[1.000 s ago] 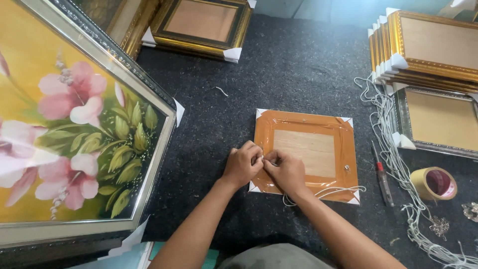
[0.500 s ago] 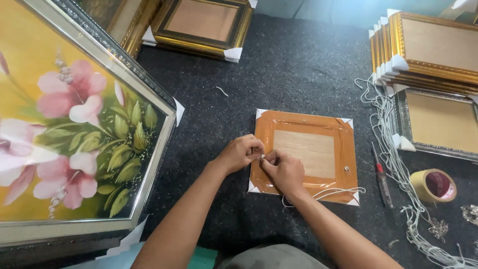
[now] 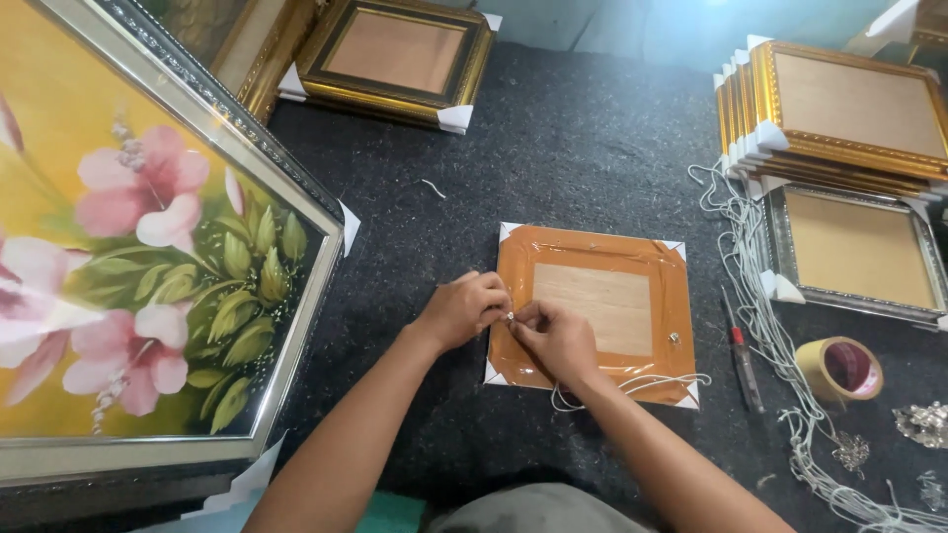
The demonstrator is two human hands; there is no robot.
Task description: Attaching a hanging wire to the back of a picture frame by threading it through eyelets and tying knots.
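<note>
A small orange-brown picture frame (image 3: 632,252) lies face down on the dark felt table (image 3: 592,148), with white corner guards and a plain backing board. My left hand (image 3: 462,308) and my right hand (image 3: 555,338) meet at the frame's left edge, fingers pinched around a small metal hanger fitting (image 3: 510,317). A white cord (image 3: 632,385) runs from under my right hand along the frame's near edge. A second small metal fitting (image 3: 673,339) sits on the frame's right side.
A large flower painting in a silver frame (image 3: 296,326) leans at the left. Gold frames (image 3: 839,118) are stacked at the right, another frame (image 3: 395,54) lies at the back. A screwdriver (image 3: 739,350), tape roll (image 3: 839,367) and loose white cords (image 3: 780,336) lie to the right.
Both hands stay at the frame's left edge; the fingers have shifted slightly around the fitting. The frame has not moved.
</note>
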